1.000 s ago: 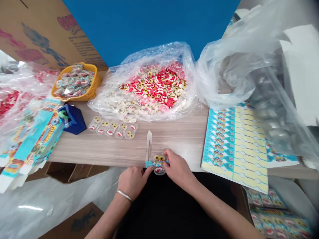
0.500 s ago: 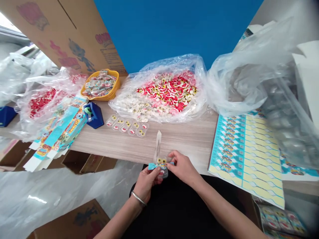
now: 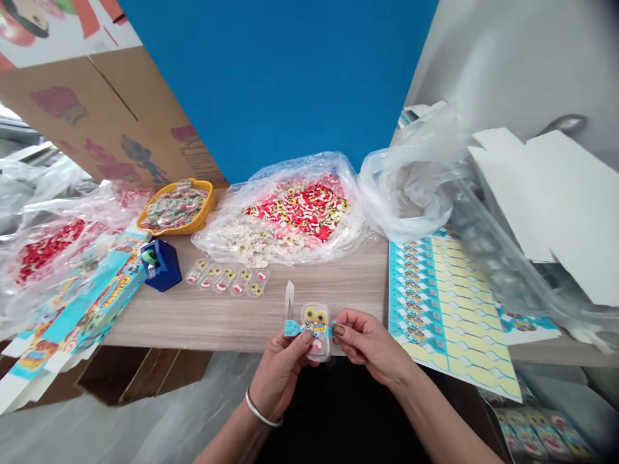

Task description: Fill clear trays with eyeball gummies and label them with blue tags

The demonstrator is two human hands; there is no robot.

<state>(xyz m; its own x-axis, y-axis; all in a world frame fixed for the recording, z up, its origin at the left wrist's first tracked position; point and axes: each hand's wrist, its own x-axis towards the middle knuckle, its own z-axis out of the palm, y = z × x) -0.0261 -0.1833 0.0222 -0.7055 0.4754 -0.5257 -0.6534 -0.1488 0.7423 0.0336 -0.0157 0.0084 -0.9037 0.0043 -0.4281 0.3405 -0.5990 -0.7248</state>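
Left grip (image 3: 284,368): I have it closed on the clear pack (image 3: 316,316), thumb over the front.
Right grip (image 3: 371,343): I'm pinching the right end of the blue band (image 3: 320,331).
Clear pack: between both grips, band across its middle.
Worktop (image 3: 213,323): small packs (image 3: 226,279) ahead-left of the grips, label sheet (image 3: 467,296) to their right.

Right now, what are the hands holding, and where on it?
The left hand pinches the lower left side of a clear candy pack; the right hand grips the right end of its blue paper band.
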